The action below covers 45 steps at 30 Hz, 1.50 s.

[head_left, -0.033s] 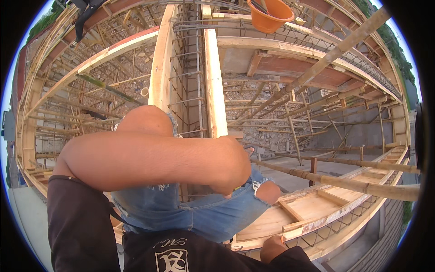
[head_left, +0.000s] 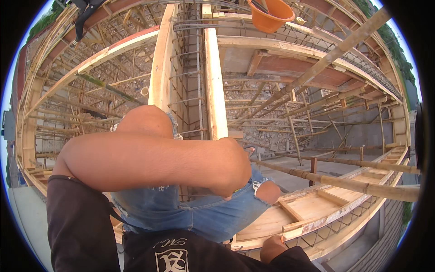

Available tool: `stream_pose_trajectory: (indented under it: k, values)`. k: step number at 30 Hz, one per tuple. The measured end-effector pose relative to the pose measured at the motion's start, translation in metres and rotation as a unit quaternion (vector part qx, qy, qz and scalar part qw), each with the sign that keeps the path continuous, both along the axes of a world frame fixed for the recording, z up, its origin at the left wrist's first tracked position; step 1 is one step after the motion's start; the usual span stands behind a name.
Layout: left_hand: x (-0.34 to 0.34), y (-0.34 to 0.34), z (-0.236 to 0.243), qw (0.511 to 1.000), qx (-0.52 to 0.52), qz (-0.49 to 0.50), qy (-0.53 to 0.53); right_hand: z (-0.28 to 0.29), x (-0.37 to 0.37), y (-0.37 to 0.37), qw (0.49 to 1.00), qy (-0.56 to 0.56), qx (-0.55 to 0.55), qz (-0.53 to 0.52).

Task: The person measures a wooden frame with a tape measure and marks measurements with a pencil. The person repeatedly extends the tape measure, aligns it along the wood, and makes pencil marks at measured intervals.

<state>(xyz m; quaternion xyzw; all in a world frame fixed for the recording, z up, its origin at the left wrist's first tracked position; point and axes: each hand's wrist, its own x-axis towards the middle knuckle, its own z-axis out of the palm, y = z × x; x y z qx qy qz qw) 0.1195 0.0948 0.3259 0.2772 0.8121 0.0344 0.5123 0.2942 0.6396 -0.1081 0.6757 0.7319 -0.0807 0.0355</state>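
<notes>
My left arm reaches across my bent, ripped-jean legs, and my left hand is closed beside the upright-running pale timber board. It grips something I cannot make out, mostly hidden by my fingers. A second timber board runs parallel, with a rebar cage between the two. At the lower right my right hand rests at the edge of plywood formwork; its fingers are largely hidden.
An orange bucket with tools sits top centre. Bamboo poles cross on the right. Scaffolding stands over a rubble-strewn floor below the beams. Another person's leg shows at top left.
My left hand has shifted very slightly downward. Everything else looks the same.
</notes>
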Motion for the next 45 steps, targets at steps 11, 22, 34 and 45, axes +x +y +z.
stream_pose_trajectory:
  k: [11,22,34,45]
  values:
    - [0.012,-0.017,-0.018,0.999,0.019,0.026,0.038,0.008,0.010,0.009,1.000,0.010,0.015,-0.006]
    - [0.007,-0.007,0.003,0.996,-0.002,0.055,0.074,0.060,0.016,-0.047,0.996,0.077,0.003,-0.042]
    - [-0.036,0.022,-0.036,0.991,-0.104,0.034,0.072,0.093,0.011,-0.074,0.996,0.062,0.027,-0.058]
    - [-0.024,0.014,-0.015,0.995,-0.081,0.056,0.033,0.094,0.002,-0.076,0.994,0.061,-0.022,-0.086]
